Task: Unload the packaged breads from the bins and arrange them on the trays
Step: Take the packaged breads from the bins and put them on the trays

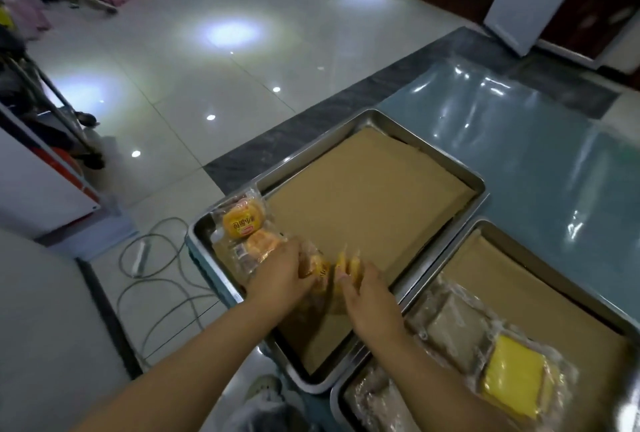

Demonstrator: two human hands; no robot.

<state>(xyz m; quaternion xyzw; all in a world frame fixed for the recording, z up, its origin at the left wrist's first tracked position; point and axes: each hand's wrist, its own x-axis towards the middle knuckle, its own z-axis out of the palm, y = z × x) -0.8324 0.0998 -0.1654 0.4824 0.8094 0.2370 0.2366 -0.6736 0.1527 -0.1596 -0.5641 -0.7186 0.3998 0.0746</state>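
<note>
I see my left hand [280, 275] with fingers curled round one packaged bread [317, 267] and my right hand [369, 300] pinching a second packet [348, 263] just beside it, both low over the paper-lined tray [482, 189] on the table [519, 140], near two laid packets [242, 220] at its corner.

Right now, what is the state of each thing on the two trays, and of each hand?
Left steel tray: paper-lined, mostly bare.
Right steel tray: paper-lined, packs at its near end.
Two round bread packs: lying flat, overlapping, in the left tray's corner.
Left hand: grips a third round pack.
Right hand: fingers at a fourth pack, grip blurred.
Yellow cake pack: lying flat.
Brown bread pack: lying flat.
</note>
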